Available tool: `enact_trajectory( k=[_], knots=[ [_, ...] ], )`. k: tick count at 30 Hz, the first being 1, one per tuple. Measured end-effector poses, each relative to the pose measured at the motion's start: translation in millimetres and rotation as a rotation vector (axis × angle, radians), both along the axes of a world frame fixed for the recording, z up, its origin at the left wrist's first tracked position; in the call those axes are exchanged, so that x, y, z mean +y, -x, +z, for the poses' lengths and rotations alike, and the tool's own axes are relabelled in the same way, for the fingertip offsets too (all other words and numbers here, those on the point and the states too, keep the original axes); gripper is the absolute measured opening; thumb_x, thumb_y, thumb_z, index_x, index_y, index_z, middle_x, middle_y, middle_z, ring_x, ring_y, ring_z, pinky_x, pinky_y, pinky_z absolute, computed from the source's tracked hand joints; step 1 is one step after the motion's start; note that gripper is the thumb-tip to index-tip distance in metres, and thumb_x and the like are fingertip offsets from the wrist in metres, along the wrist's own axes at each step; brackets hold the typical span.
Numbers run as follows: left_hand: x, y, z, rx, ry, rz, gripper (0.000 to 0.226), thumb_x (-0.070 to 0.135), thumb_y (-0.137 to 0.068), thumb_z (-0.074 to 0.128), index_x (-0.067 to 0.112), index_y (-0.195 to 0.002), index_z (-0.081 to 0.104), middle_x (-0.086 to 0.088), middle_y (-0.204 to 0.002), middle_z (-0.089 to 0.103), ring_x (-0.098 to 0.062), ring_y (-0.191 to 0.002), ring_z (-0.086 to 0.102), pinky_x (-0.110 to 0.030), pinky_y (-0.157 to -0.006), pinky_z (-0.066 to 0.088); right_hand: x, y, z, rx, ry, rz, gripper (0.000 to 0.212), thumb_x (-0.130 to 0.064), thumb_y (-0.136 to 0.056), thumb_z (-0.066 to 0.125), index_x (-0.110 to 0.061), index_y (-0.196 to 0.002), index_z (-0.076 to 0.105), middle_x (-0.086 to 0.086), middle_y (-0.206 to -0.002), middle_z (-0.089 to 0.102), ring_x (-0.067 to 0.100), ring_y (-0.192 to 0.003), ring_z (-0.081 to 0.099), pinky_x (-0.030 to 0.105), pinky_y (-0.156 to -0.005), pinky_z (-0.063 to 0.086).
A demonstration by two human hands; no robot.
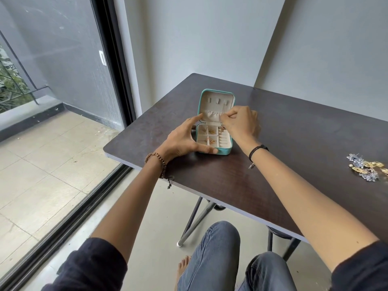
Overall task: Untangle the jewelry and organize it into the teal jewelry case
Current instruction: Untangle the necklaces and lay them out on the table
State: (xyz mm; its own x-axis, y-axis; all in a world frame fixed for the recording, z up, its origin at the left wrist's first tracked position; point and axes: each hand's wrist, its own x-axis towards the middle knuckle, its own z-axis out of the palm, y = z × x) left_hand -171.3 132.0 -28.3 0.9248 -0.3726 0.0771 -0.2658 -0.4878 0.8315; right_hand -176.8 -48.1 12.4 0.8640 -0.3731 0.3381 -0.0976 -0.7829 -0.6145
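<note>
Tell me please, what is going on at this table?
A person sits at a dark table with the teal jewelry case open. The left hand steadies the case, thumb on its front edge and index finger at the lid. The right hand pinches what looks like a thin chain at the lid's pocket. A few gold pieces lie in the compartments; a pile of jewelry waits on the table to the right.

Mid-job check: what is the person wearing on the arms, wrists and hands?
Dark navy left sleeve and right sleeve, ending near the elbows. The left hand and right hand are bare. Left wrist: brown wooden bead bracelet with a dark knotted cord end. Right wrist: thin black cord bracelet with a small charm.
</note>
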Motion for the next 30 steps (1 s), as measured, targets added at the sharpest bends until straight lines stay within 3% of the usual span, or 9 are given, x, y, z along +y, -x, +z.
enact_trajectory(
  k=[5, 9, 12, 14, 16, 19, 24, 28, 30],
  knots=[
    [0, 0, 1, 0.000, -0.009, -0.007, 0.120, 0.057, -0.053, 0.093, 0.035, -0.154, 0.033, 0.012, -0.150, 0.045, -0.008, -0.131, 0.048, -0.044, -0.118, 0.035, -1, -3, -2, 0.007, 0.107, -0.010, 0.024, -0.030, -0.082, 0.064, -0.012, -0.072, 0.074, 0.002, -0.074, 0.073, 0.028, -0.078, 0.067, 0.036, -0.065, 0.058],
    [0, 1, 2, 0.011, -0.001, -0.007, 0.123, 0.056, -0.051, 0.095, 0.035, -0.154, 0.031, 0.012, -0.150, 0.044, -0.008, -0.131, 0.047, -0.043, -0.118, 0.035, 3, -9, -5, 0.068, 0.186, -0.050, 0.029, -0.043, -0.081, 0.064, -0.018, -0.083, 0.077, 0.003, -0.085, 0.074, 0.032, -0.088, 0.068, 0.032, -0.068, 0.048],
    [0, 0, 2, 0.006, -0.022, -0.024, 0.139, 0.067, -0.042, 0.091, 0.043, -0.157, 0.017, 0.014, -0.155, 0.035, -0.012, -0.136, 0.045, -0.043, -0.117, 0.035, 4, -8, -7, 0.087, 0.142, -0.030, 0.021, -0.036, -0.084, 0.064, -0.021, -0.087, 0.079, 0.002, -0.098, 0.076, 0.033, -0.099, 0.068, 0.034, -0.075, 0.048],
    [-2, 0, 2, -0.029, -0.037, -0.029, 0.144, 0.072, -0.041, 0.090, 0.050, -0.155, 0.006, 0.015, -0.160, 0.027, -0.014, -0.142, 0.039, -0.045, -0.118, 0.035, 5, -7, -8, 0.077, 0.120, -0.017, 0.021, -0.034, -0.085, 0.065, -0.019, -0.082, 0.078, 0.001, -0.096, 0.076, 0.033, -0.098, 0.067, 0.035, -0.077, 0.049],
    [-4, -2, 3, -0.059, -0.092, -0.022, 0.147, 0.072, -0.043, 0.089, 0.045, -0.157, 0.001, 0.016, -0.163, 0.021, -0.013, -0.146, 0.032, -0.045, -0.120, 0.030, 5, -6, -8, 0.057, 0.115, -0.001, 0.021, -0.034, -0.086, 0.065, -0.017, -0.081, 0.078, 0.000, -0.093, 0.076, 0.032, -0.097, 0.068, 0.036, -0.078, 0.051],
    [-6, -4, 5, -0.072, -0.170, -0.010, 0.150, 0.073, -0.044, 0.087, 0.034, -0.159, 0.000, 0.011, -0.161, 0.022, -0.014, -0.145, 0.031, -0.045, -0.121, 0.028, 3, -5, -5, 0.024, 0.027, 0.043, 0.016, -0.031, -0.083, 0.067, -0.019, -0.079, 0.076, -0.004, -0.086, 0.075, 0.026, -0.094, 0.067, 0.036, -0.078, 0.055],
    [-10, -1, 11, -0.126, -0.252, -0.008, 0.132, 0.068, -0.050, 0.087, 0.027, -0.155, 0.017, 0.006, -0.155, 0.033, -0.019, -0.142, 0.033, -0.043, -0.117, 0.028, 0, -12, 1, -0.012, -0.159, 0.111, 0.006, -0.022, -0.076, 0.069, -0.018, -0.075, 0.074, -0.007, -0.072, 0.071, 0.015, -0.078, 0.069, 0.031, -0.073, 0.057],
    [-11, -1, 10, -0.104, -0.283, 0.001, 0.140, 0.079, -0.042, 0.079, 0.026, -0.156, 0.017, 0.006, -0.158, 0.030, -0.018, -0.145, 0.029, -0.041, -0.117, 0.024, 4, -21, 7, 0.041, -0.453, 0.092, 0.013, -0.012, -0.073, 0.066, -0.016, -0.062, 0.071, 0.004, -0.061, 0.071, 0.014, -0.054, 0.065, 0.026, -0.054, 0.052],
    [-10, -2, 9, -0.097, -0.286, 0.005, 0.145, 0.085, -0.036, 0.071, 0.026, -0.156, 0.015, 0.006, -0.158, 0.028, -0.018, -0.146, 0.028, -0.042, -0.118, 0.023, 3, -25, 9, 0.086, -0.491, 0.112, 0.014, -0.007, -0.072, 0.064, -0.010, -0.059, 0.070, 0.007, -0.058, 0.068, 0.012, -0.046, 0.057, 0.024, -0.049, 0.047]
  ],
)
